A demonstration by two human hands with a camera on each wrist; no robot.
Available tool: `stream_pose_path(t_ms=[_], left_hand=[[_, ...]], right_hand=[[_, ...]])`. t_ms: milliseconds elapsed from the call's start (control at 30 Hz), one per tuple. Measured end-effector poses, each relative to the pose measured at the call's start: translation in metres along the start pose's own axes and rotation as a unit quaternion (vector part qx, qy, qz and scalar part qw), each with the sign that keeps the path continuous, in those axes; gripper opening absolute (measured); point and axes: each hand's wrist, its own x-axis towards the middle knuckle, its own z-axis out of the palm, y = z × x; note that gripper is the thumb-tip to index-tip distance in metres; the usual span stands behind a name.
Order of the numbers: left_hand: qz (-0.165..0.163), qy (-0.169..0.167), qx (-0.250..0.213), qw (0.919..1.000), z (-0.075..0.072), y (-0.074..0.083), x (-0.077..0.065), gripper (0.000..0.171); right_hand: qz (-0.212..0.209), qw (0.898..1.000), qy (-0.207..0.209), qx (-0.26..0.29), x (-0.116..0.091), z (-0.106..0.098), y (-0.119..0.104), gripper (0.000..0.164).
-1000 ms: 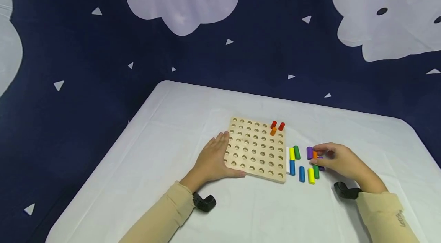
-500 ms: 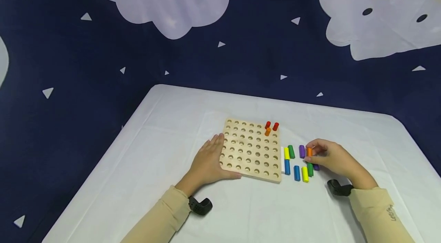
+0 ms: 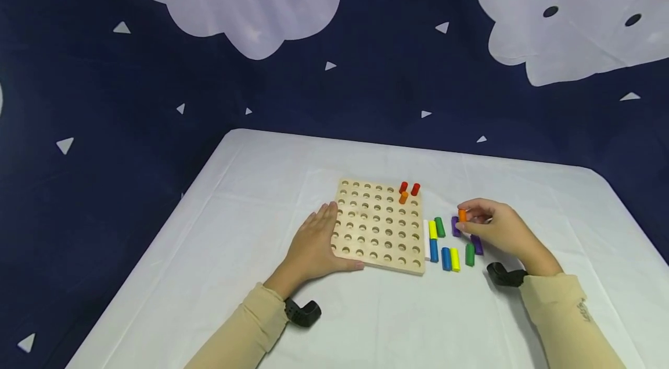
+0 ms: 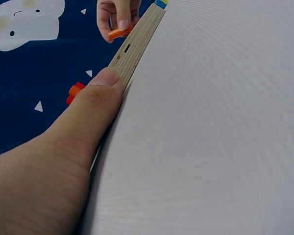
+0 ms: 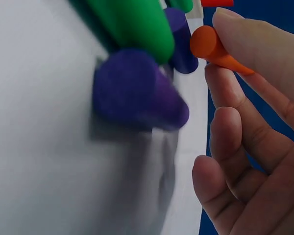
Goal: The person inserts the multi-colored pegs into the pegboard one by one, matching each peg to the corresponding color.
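Two red pegs (image 3: 415, 189) and one standing orange peg (image 3: 403, 198) fill holes at the far right corner of our wooden board (image 3: 370, 210); most holes remain bare. Our right hand (image 3: 493, 224) pinches another orange peg (image 3: 462, 215) right of it, above the desk (image 3: 418, 322), where loose pegs (image 3: 455, 260) still lie. Our left hand (image 3: 310, 247) rests along the board's left edge, fingers straight.

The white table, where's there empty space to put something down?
The white table is bare left of the left hand, beyond the pegboard, and in front of the pegboard between the two black wrist cameras. It's crowded right of the pegboard, where loose pegs lie near the right hand holding an orange peg.
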Motion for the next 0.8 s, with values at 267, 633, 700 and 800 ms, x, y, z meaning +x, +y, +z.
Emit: stream_pose_path(t_ms=[267,633,700,800], left_hand=[[-0.002,0.004,-0.001,1.0000,0.001,0.001,0.000,0.141],[-0.003,-0.002,-0.005,1.0000,0.003,0.003,0.001,0.142],[-0.004,0.001,-0.005,1.0000,0.003,0.003,0.000,0.141],[-0.008,0.002,0.000,1.0000,0.002,0.002,0.000,0.142]], right_hand=[[-0.008,1.000,0.013,0.020,0.010,0.003,-0.013,0.044],[-0.044,0.998,0.028,0.045,0.025,0.015,-0.028,0.040],[-0.047,0.997,0.028,0.049,0.029,0.017,-0.031,0.039],[-0.047,0.997,0.025,0.057,0.036,0.021,-0.035,0.038]])
